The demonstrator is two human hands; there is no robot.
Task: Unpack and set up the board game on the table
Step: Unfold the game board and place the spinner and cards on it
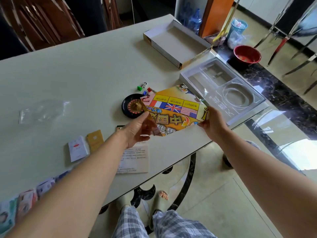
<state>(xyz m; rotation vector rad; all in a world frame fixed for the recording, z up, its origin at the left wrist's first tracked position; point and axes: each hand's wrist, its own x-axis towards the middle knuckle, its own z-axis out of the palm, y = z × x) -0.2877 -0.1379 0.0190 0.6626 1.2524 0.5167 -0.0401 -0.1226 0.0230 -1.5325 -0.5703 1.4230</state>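
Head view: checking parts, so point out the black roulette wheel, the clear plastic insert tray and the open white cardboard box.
Black roulette wheel (133, 106), head view, gold hub.
Clear plastic insert tray (235, 98), head view, round recess.
Open white cardboard box (178, 42), head view, inner floor.

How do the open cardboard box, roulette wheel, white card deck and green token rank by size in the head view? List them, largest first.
1. cardboard box
2-3. roulette wheel and white card deck: look alike; the deck is nearer and the game board hides part of the wheel, so unranked
4. green token
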